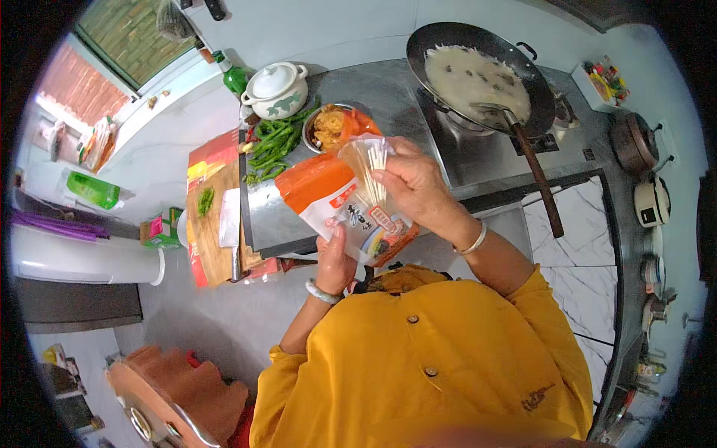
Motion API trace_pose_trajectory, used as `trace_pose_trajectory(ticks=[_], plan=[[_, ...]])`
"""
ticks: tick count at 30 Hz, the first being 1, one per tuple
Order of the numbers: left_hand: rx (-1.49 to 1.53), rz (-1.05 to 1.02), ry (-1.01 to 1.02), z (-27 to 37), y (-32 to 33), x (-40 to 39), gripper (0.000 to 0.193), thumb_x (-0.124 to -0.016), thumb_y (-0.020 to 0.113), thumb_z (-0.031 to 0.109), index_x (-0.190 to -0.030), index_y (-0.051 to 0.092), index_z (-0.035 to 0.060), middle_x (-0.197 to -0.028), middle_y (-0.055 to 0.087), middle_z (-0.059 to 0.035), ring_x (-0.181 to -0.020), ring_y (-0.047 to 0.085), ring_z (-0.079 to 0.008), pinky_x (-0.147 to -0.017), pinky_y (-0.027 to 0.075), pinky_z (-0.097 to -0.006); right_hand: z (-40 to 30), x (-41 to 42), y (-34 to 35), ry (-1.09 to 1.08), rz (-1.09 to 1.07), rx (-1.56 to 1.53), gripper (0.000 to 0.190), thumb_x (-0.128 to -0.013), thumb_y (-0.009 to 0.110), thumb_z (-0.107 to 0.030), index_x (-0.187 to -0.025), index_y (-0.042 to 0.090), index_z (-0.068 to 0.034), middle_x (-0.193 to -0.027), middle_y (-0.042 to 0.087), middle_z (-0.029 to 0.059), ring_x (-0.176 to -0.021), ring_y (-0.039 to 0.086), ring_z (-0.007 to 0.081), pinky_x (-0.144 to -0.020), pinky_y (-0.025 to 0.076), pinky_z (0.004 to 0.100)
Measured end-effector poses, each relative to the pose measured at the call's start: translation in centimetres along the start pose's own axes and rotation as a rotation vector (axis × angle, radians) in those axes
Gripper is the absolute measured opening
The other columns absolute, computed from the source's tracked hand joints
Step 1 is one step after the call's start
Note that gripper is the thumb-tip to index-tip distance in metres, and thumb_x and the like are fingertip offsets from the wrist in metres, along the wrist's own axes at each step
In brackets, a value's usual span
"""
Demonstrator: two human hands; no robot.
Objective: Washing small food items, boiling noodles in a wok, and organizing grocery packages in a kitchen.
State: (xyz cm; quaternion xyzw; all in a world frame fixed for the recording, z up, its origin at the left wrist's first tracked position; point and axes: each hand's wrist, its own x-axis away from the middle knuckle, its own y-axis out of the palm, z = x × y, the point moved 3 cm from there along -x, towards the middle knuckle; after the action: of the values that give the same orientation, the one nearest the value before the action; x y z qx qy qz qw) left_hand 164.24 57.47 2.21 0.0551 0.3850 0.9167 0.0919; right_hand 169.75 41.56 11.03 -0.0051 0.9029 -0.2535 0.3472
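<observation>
My left hand [337,257] grips the lower edge of an orange-and-white plastic food package [313,187] that bears writing. At the package's upper right, my right hand [411,179] pinches a bundle of pale dried noodle sticks [376,171], whose lower ends lie inside the clear plastic. The package is tilted in front of my chest, above the counter's front edge. Beyond it stands a metal bowl [330,127] of orange-brown food, partly covered by the package. Long green peppers [275,143] lie left of the bowl.
A wok [476,78] of cloudy white liquid sits on the stove, a spatula [535,168] leaning in it with its handle over the counter edge. At left, a cleaver [229,218] rests on a wooden cutting board [210,246] near chopped greens. A lidded white pot [275,92] stands behind.
</observation>
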Motion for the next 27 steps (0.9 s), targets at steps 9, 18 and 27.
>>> trace_pose_trajectory(ticks=[9, 18, 27], plan=[[0.026, -0.03, -0.008, -1.2, 0.2, -0.4, 0.033, -0.09, 0.049, 0.017, -0.119, 0.043, 0.0032, -0.116, 0.051, -0.0083, -0.106, 0.05, -0.0197, -0.093, 0.038, -0.0393, 0.4, -0.6, -1.7, 0.04, 0.014, -0.002, 0.012, -0.081, 0.055, -0.006, -0.083, 0.06, 0.004, -0.084, 0.059, 0.0154, -0.082, 0.057, 0.0276, -0.073, 0.044, 0.0329], [-0.061, -0.021, -0.067, -1.8, 1.6, -1.0, 0.039, -0.089, 0.048, 0.023, -0.123, 0.037, 0.0075, -0.118, 0.047, -0.0087, -0.11, 0.047, -0.024, -0.094, 0.038, -0.0428, -0.2, -0.8, -4.0, -0.03, 0.11, -0.001, 0.014, -0.082, 0.055, -0.007, -0.089, 0.063, 0.003, -0.101, 0.059, 0.0195, -0.094, 0.057, 0.0255, -0.082, 0.045, 0.0327], [-0.029, -0.012, -0.062, -2.7, 2.0, -1.2, 0.039, -0.09, 0.048, 0.026, -0.122, 0.037, 0.007, -0.117, 0.047, -0.0096, -0.107, 0.049, -0.0246, -0.093, 0.039, -0.0441, 1.0, -1.2, -5.3, 0.139, -0.095, 0.025, 0.015, -0.081, 0.057, -0.008, -0.091, 0.063, 0.001, -0.103, 0.058, 0.0182, -0.088, 0.057, 0.0258, -0.078, 0.045, 0.0317]])
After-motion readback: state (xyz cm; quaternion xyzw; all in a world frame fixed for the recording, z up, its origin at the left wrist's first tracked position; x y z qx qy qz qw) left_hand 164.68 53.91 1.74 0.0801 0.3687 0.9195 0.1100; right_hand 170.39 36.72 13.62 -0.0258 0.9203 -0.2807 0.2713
